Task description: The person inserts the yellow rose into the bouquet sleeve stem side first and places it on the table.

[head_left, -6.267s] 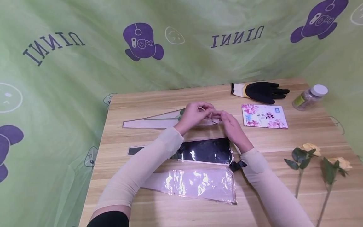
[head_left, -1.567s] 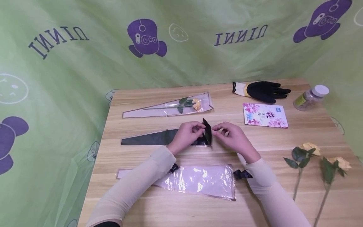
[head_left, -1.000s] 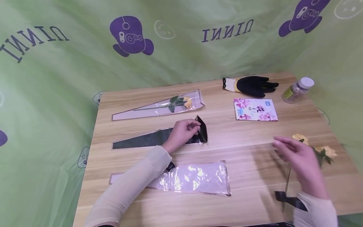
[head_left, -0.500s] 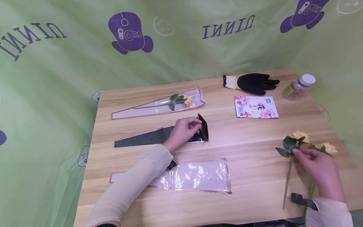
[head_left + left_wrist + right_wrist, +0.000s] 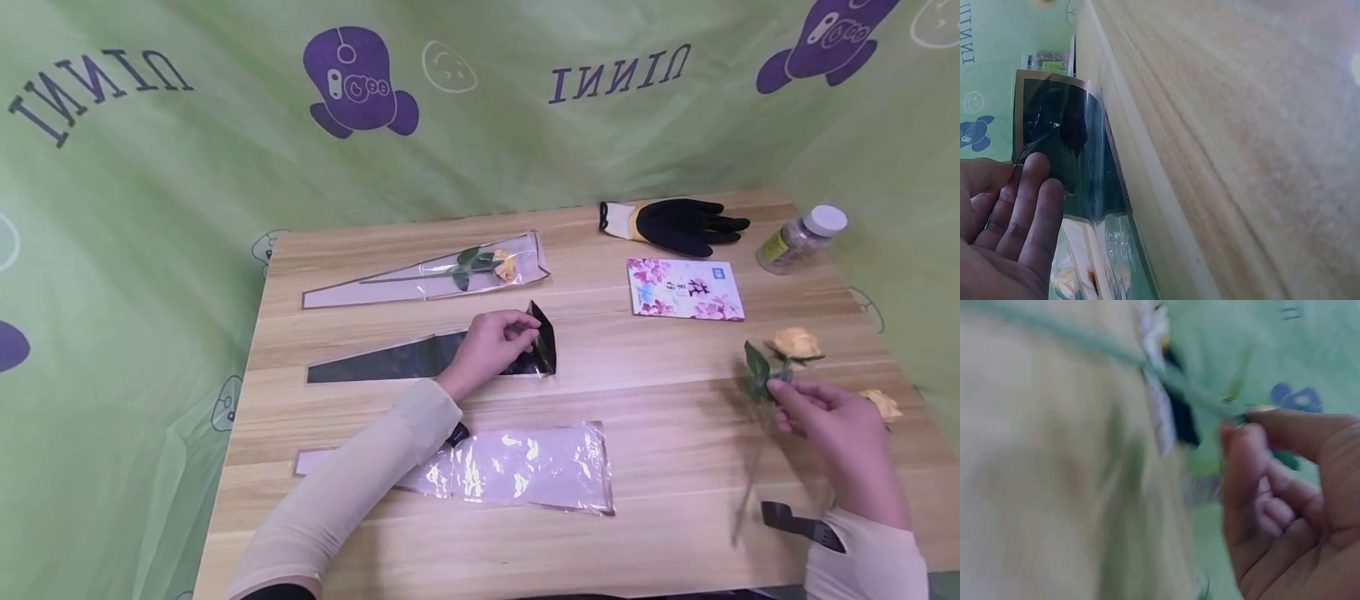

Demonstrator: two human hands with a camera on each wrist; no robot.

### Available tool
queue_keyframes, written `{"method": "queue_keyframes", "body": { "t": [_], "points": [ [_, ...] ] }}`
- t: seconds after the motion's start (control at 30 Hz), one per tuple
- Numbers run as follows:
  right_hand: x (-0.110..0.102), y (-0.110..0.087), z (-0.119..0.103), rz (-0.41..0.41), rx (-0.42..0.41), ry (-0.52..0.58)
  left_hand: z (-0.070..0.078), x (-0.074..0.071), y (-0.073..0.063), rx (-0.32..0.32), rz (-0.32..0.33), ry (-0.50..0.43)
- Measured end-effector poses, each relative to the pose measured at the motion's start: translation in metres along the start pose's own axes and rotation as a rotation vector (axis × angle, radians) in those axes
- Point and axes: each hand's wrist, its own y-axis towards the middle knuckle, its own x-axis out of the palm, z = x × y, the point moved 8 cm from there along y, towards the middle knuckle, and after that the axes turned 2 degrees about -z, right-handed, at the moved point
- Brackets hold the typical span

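My left hand (image 5: 487, 350) pinches the mouth edge of a black flower sleeve (image 5: 382, 362), which lies mid-table with that wide end held apart. In the left wrist view, thumb and fingertips grip a corner of the dark sleeve (image 5: 1079, 162). Over at the right, my right hand (image 5: 843, 433) pinches an artificial yellow rose (image 5: 797, 342) by the stem, just under its leaves. The rose is tilted and appears raised off the table. Its green stem (image 5: 1110, 351) runs blurred from the fingertips in the right wrist view.
Behind lies a clear-fronted sleeve (image 5: 330, 297) holding another yellow rose (image 5: 504, 265). A flat pale sleeve (image 5: 532, 467) lies in front. A second loose rose (image 5: 883, 406) is partly hidden by the right hand. Farther back are a black glove (image 5: 678, 227), a floral-print packet (image 5: 686, 289) and a white-lidded jar (image 5: 798, 242).
Both hands moved from the far sleeve to the black one and parted its mouth. The left stayed there; the right went rightward, took hold of a rose and raised it.
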Motion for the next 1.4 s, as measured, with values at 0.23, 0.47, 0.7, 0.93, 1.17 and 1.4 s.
{"method": "queue_keyframes", "body": {
  "t": [0.23, 0.47, 0.7, 0.93, 1.17, 1.4],
  "points": [
    [0.041, 0.006, -0.074, 0.027, -0.258, 1.086, 0.002, -0.003, 0.000, -0.012, 0.001, -0.015],
    [0.087, 0.020, -0.113, 0.229, -0.448, 1.248, 0.000, 0.001, -0.003, -0.047, -0.009, -0.038],
    [0.104, 0.014, -0.122, 0.434, -0.633, 1.060, 0.004, 0.006, -0.004, -0.023, -0.031, -0.064],
    [0.126, 0.022, -0.118, 0.399, -0.595, 0.984, 0.007, 0.006, -0.004, -0.009, -0.032, -0.086],
    [0.155, 0.033, -0.102, 0.287, -0.442, 0.919, 0.007, 0.015, -0.002, 0.015, -0.081, -0.054],
    [0.163, 0.037, -0.107, 0.133, -0.431, 0.941, 0.004, 0.008, 0.000, 0.017, -0.052, -0.014]
  ]
}}
